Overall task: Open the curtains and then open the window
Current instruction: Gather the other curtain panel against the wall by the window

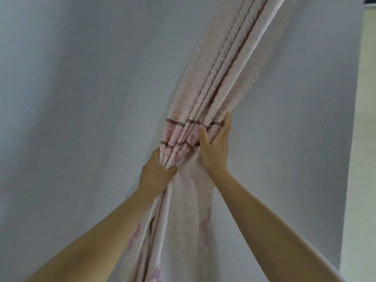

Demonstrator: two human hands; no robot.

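Curtain gathered into folds | our left hand clutches the folds just below its striped band | our right hand grips around that band

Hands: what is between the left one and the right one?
In the head view, only the gathered pink curtain lies between the left hand and the right hand; both grip its folds.

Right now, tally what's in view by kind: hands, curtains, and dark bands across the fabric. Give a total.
hands: 2, the left hand and the right hand, both gripping the fabric
curtain: 1, pink and bunched
dark bands: 2, upper and lower
Total: 5
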